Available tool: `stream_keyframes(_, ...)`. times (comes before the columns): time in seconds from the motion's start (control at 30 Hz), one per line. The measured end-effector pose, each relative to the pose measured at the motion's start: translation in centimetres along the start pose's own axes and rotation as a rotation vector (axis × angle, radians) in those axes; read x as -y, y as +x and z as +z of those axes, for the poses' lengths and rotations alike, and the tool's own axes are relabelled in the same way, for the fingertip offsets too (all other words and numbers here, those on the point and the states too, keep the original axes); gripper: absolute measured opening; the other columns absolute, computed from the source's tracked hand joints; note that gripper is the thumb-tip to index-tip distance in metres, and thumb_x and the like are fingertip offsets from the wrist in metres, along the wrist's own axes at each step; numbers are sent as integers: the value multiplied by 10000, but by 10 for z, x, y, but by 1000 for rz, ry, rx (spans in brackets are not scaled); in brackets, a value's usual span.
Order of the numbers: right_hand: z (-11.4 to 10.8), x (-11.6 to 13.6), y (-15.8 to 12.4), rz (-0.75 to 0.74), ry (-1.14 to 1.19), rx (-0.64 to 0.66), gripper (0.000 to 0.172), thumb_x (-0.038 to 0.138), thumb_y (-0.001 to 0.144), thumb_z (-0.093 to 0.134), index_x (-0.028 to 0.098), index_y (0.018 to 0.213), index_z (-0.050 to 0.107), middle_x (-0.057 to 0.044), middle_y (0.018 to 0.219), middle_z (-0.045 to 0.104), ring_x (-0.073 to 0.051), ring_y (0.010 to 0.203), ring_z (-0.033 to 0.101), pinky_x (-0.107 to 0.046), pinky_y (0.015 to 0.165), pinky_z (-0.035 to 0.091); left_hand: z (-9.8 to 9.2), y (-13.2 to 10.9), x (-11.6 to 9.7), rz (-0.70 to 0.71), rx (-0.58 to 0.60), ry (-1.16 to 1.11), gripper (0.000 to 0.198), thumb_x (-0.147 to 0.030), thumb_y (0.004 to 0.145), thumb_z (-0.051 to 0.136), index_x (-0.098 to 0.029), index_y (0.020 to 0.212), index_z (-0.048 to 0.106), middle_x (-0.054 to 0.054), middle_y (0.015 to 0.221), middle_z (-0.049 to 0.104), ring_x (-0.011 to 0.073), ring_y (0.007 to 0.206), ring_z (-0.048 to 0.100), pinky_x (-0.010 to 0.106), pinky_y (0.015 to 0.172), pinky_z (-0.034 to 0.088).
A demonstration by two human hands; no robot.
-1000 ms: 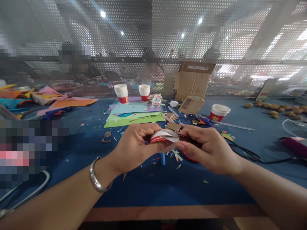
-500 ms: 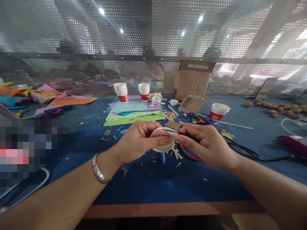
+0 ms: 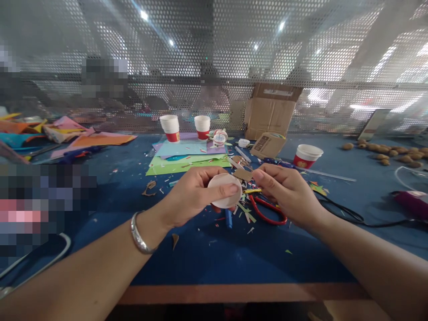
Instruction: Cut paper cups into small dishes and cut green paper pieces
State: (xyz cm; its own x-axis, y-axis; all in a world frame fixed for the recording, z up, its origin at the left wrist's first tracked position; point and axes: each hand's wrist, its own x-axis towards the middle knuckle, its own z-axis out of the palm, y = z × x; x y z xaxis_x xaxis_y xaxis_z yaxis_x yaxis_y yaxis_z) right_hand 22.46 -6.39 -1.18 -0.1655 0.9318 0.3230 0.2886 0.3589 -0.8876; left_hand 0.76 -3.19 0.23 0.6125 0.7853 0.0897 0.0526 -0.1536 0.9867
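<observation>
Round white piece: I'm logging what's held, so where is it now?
The round white piece is in the left hand, just below the head view's centre, left of the red loop handle.

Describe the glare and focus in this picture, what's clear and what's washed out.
In the head view, bright lights flare into pale streaks; in the head view, glare washes out the upper right, and what shows through the perforated screen is hazy; in the head view, the left hand and white disc look fairly clear.
</observation>
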Motion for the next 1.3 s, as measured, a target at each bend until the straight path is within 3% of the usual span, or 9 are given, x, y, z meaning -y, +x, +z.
stream_keyframes(0.13, 5, -1, -1, 63, 90, 76, 405, 520, 970, 552, 199, 727, 512, 82, 580, 292, -72, 485, 231, -253, 433, 165, 1, -1, 2, 29, -43, 98, 224, -373, 846, 726, -157, 840, 666, -1, 711, 666, 106, 607, 581, 191, 498, 449)
stream_keyframes(0.27, 6, 0, -1, 64, 37, 131, 368, 495, 965, 572, 189, 760, 564, 71, 594, 345, -77, 511, 263, -250, 430, 163, 1, -2, 2, 180, -112, 282, 169, -326, 856, 708, -164, 842, 663, -35, 702, 580, 82, 613, 503, 191, 541, 427)
stream_keyframes(0.5, 6, 1, -2, 100, 67, 53, 373, 521, 948, 589, 194, 773, 554, 81, 575, 335, -70, 489, 265, -248, 424, 159, 2, -4, -4, 272, -258, 502, 69, -210, 833, 674, -162, 882, 680, -29, 754, 612, 96, 666, 513, 217, 598, 422)
stream_keyframes(0.7, 11, 2, -2, 85, 179, 70, 356, 515, 910, 647, 195, 792, 549, 81, 610, 341, -74, 510, 245, -245, 460, 193, 10, -2, -3, 113, -235, 293, 238, -166, 798, 674, -209, 1023, 611, -63, 718, 571, 77, 581, 505, 187, 520, 423)
stream_keyframes(0.87, 13, 1, -2, 76, 117, 96, 353, 505, 858, 710, 184, 794, 576, 43, 695, 432, -107, 635, 373, -247, 577, 318, 16, -3, 1, 8, -65, 42, 277, -261, 835, 701, -211, 1068, 559, -55, 724, 532, 82, 568, 502, 174, 453, 418)
stream_keyframes(1.0, 14, -2, -2, 127, 162, 45, 381, 540, 822, 724, 175, 821, 615, 30, 695, 468, -104, 602, 363, -243, 519, 284, 14, -2, 5, 9, 27, -137, 438, -250, 784, 780, -229, 1152, 542, -31, 848, 562, 93, 685, 534, 184, 549, 484)
stream_keyframes(1.07, 14, -2, -2, 138, 211, 25, 381, 534, 800, 745, 174, 819, 621, 40, 667, 463, -88, 556, 324, -237, 473, 230, 12, 0, 8, 34, -14, -172, 467, -252, 775, 794, -238, 1164, 536, -20, 908, 583, 100, 726, 557, 194, 583, 497)
stream_keyframes(1.13, 14, -2, -2, 132, 236, 14, 361, 510, 795, 758, 175, 815, 625, 51, 645, 460, -78, 527, 306, -233, 454, 213, 10, 3, 10, 42, -81, -138, 365, -292, 812, 760, -218, 1108, 558, -17, 880, 597, 95, 689, 555, 197, 564, 476)
stream_keyframes(1.3, 13, -2, -2, 43, 165, -69, 294, 453, 829, 752, 180, 872, 651, 27, 729, 570, -93, 598, 443, -226, 518, 323, 5, 7, 8, 57, -168, 118, 144, -271, 843, 676, -176, 942, 632, -40, 728, 567, 79, 578, 486, 214, 541, 409)
